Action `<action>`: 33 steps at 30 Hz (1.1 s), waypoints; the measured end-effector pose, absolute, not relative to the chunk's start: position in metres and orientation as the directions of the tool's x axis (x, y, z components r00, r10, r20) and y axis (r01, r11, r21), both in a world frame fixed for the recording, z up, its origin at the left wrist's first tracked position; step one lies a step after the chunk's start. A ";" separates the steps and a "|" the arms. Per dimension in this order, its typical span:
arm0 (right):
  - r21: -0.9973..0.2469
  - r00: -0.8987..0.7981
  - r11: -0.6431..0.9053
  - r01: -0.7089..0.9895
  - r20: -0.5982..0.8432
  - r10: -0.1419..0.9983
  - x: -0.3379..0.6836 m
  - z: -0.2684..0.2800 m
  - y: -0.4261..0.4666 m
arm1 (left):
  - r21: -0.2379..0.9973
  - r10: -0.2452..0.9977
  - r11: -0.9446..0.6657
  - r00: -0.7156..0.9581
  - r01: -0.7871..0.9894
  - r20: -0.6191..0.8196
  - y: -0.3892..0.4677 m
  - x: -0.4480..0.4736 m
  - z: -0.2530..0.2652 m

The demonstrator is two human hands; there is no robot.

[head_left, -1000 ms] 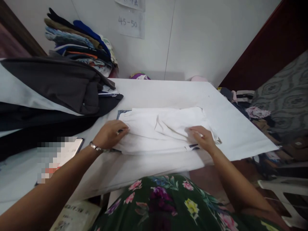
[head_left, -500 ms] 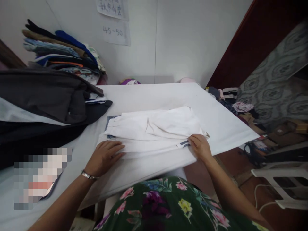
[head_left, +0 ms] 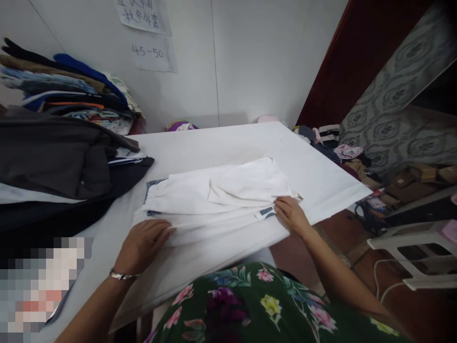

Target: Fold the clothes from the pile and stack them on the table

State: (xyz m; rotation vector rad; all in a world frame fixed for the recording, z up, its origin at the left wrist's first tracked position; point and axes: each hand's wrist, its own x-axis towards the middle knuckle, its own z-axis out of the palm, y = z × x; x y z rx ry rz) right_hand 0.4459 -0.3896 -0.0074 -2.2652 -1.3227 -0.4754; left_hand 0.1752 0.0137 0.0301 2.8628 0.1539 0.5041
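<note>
In the head view, folded white trousers (head_left: 187, 193) lie on the white-covered table in front of me. Blue-grey fabric (head_left: 154, 213) peeks out at their left end, and a blue-and-white patch (head_left: 267, 212) shows near the right end. My left hand (head_left: 144, 243) is closed at the near left edge, its fingers and thumb pinching the white cloth there. At the near right corner my right hand (head_left: 291, 213) is closed too, fingertips pinching the trousers' edge beside the patch. The fingertips of both hands are partly hidden by the cloth.
A heap of dark clothes (head_left: 46, 157) covers the table's left side, with a stack of folded clothes (head_left: 71, 95) behind. A pixelated item (head_left: 50, 281) lies at lower left. A white plastic stool (head_left: 421, 252) and boxes (head_left: 410, 183) stand to the right.
The view has turned a little to the right. My left hand's fingers and thumb have come together on the cloth. My right hand stays at the same corner, and the trousers look almost unchanged.
</note>
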 end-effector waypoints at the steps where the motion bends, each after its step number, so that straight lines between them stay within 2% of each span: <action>1: -0.225 0.473 -0.419 0.880 0.509 0.720 0.445 -0.007 -0.389 | 0.238 0.122 -0.970 0.937 0.044 0.326 0.016 0.173 0.029; 4: -0.225 0.504 -0.456 0.861 0.491 0.710 0.442 -0.007 -0.386 | 0.172 0.091 -0.985 0.931 0.031 0.352 0.020 0.167 0.025; 7: -0.278 0.553 -0.479 0.832 0.480 0.681 0.443 -0.006 -0.383 | 0.112 0.067 -0.993 0.928 0.028 0.367 0.023 0.160 0.023; 10: -0.361 0.594 -0.472 0.804 0.464 0.657 0.444 -0.004 -0.382 | 0.095 0.049 -0.995 0.932 0.015 0.359 0.026 0.154 0.019; 12: -0.373 0.600 -0.471 0.799 0.459 0.655 0.444 -0.005 -0.383 | 0.105 0.058 -0.994 0.930 0.021 0.362 0.029 0.151 0.015; 17: -0.265 0.543 -0.478 0.837 0.508 0.669 0.443 -0.012 -0.383 | 0.148 0.112 -0.988 0.900 0.054 0.421 0.031 0.150 0.008; 21: -0.124 0.488 -0.493 0.861 0.476 0.732 0.444 -0.017 -0.379 | 0.156 0.196 -0.978 0.854 0.136 0.483 0.026 0.152 0.009; 26: -0.026 0.429 -0.496 0.868 0.540 0.724 0.456 -0.018 -0.385 | 0.142 0.243 -0.969 0.866 0.200 0.436 0.015 0.150 0.017; 29: -0.019 0.428 -0.504 0.863 0.559 0.711 0.464 -0.021 -0.392 | 0.179 0.295 -0.953 0.877 0.244 0.378 0.007 0.148 0.023; 33: -0.130 0.429 -0.430 0.893 0.531 0.730 0.471 -0.034 -0.394 | 0.284 0.355 -0.920 0.882 0.271 0.310 0.001 0.144 0.031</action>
